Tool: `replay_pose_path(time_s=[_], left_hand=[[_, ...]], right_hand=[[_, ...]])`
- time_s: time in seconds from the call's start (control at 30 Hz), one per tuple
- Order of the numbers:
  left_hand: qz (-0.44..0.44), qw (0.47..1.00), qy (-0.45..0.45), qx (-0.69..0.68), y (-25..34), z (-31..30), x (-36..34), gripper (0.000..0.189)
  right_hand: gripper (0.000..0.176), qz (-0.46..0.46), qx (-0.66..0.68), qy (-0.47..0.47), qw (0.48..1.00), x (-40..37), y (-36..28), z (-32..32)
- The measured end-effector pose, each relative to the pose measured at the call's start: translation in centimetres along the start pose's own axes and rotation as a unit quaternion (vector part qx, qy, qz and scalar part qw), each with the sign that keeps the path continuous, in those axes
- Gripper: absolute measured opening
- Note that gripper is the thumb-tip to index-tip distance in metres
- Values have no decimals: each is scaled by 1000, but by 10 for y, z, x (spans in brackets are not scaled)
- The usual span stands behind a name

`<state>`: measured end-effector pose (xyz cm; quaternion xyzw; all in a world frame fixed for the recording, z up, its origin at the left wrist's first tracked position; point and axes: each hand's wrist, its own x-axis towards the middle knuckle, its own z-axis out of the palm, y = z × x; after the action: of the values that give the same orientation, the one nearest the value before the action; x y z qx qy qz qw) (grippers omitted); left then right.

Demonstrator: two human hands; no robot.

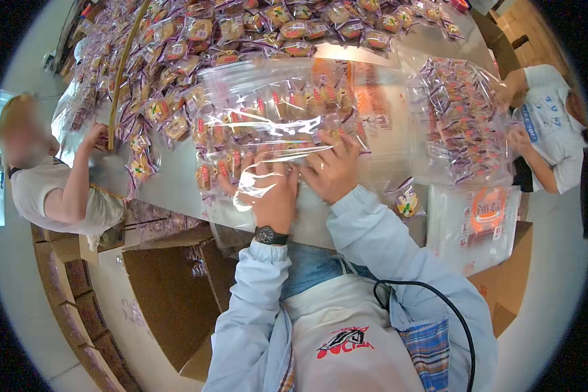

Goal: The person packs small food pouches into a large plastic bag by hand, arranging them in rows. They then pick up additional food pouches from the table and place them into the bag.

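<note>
In front of me lies a clear plastic bag (287, 98) with rows of individually wrapped pastries (271, 108) in it. My left hand (272, 196), with a black watch at the wrist, reaches under the shiny film at the bag's near side. Its fingers are spread over the nearest row of packs. My right hand (335, 171) lies beside it, fingers apart and pressed on the packs at the right end of that row. Glare on the film hides part of the fingers. A single wrapped pastry (407, 201) rests to the right of my right hand.
Many loose wrapped pastries (235, 29) cover the table's far side. A stack of printed bags (470, 225) lies at the near right, below another filled bag (460, 124) beside a co-worker (545, 124). Another person (59, 189) stands left. An open cardboard box (170, 294) sits below the edge.
</note>
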<state>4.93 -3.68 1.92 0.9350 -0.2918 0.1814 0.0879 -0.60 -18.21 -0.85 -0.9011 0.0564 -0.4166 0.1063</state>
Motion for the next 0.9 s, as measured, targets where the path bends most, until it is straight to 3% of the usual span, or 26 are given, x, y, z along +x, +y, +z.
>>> replay_pose_path(time_s=[0.17, 0.33, 0.47, 0.57, 0.6, 0.7, 0.73, 0.83, 0.9], left_hand=[[-3, 999, -26, 23, -2, 2, 5, 52], [87, 994, 29, 55, -8, -1, 3, 77], [81, 996, -43, 21, -4, -22, 10, 68], [143, 988, -26, 49, -12, -10, 7, 66], [137, 988, 10, 64, -13, -5, 9, 65], [133, 991, 10, 2, -10, -5, 12, 61], [113, 993, -16, 17, -8, -4, 13, 58], [137, 990, 29, -16, -2, -9, 10, 62], [139, 990, 1, -11, -3, -10, 8, 64]], right_hand=[[33, -7, 8, -12, 1000, 4, 0, -5], [29, 4, 19, -77, 997, -9, -6, -3], [37, 116, 61, -45, 990, -2, -20, 4], [38, 48, 20, -116, 992, 13, -23, -19], [45, 70, 95, -125, 985, 11, -20, -22], [50, 5, 3, -93, 996, -1, -17, -22], [54, 41, 20, -72, 996, -6, -23, -25], [54, 78, -30, -112, 990, -6, -27, -34], [51, 52, -83, -120, 988, -7, -15, -24]])
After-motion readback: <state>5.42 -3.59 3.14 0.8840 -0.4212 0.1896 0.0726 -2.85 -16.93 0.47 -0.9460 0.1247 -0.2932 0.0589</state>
